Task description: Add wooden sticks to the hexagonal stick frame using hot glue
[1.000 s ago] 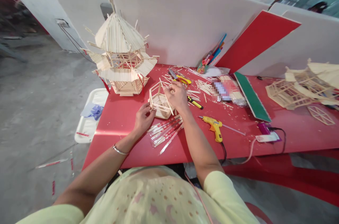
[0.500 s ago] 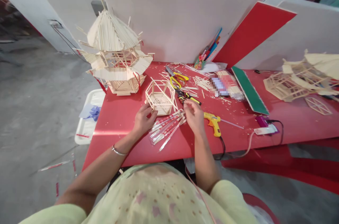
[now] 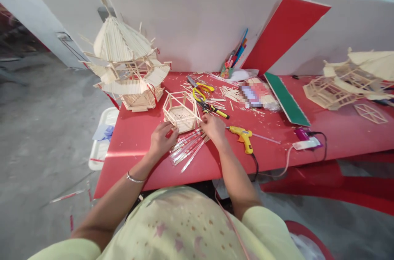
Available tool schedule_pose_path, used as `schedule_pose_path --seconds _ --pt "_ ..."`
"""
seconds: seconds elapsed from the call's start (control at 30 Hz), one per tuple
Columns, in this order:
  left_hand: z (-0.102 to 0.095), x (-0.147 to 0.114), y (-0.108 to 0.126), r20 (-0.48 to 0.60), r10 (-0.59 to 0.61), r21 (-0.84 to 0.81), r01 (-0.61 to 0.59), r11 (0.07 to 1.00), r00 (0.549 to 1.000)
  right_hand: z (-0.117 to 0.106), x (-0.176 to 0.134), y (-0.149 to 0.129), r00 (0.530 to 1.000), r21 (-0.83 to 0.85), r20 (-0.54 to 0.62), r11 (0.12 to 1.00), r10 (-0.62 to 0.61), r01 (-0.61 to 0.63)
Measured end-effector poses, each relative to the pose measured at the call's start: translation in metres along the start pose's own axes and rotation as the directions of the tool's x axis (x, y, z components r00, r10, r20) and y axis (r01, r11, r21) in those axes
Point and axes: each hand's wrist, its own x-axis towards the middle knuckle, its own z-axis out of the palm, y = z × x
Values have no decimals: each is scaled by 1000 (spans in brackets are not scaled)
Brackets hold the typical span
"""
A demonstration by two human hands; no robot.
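Observation:
A small open frame of wooden sticks [image 3: 181, 115] stands on the red table in front of me. At its near left corner is my left hand [image 3: 162, 140], thumb and fingers closed on the frame's lower edge. My right hand [image 3: 214, 129] is at the frame's right side, fingertips pinched at the lower end of a wooden stick [image 3: 191, 113] that slants across the frame; the exact grip is partly hidden. Just below both hands lie several clear plastic sleeves with red print [image 3: 188, 151], some with sticks in them.
Behind the frame are yellow-handled scissors [image 3: 203, 87] and pliers [image 3: 215, 110]. A yellow glue gun [image 3: 243, 135] lies to the right, its cord trailing off the edge. A stick pagoda [image 3: 126, 63] stands at left. Loose sticks [image 3: 230, 94], a green board [image 3: 286, 98] and another stick model [image 3: 341, 79] lie farther right.
My right hand has moved left and slightly down, from beside the pliers to the frame's right side. My left hand stays at the frame. The whole view has shifted slightly.

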Motion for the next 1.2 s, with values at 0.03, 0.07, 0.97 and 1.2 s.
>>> schedule_pose_path --seconds 0.03,0.07,0.97,1.2 --pt "0 -1 -1 -1 0 -7 0 1000 1000 3 3 -1 1000 -23 11 1000 3 -3" --pt "-1 -3 -2 5 5 -21 -5 1000 1000 6 5 -1 1000 -39 19 999 7 -6" --pt "-11 -6 39 -4 103 -114 -103 988 995 -45 -106 24 998 679 -27 732 -49 55" --pt "-40 19 56 -197 155 -34 -165 986 968 -41 -122 -11 958 863 239 488 -161 -133"
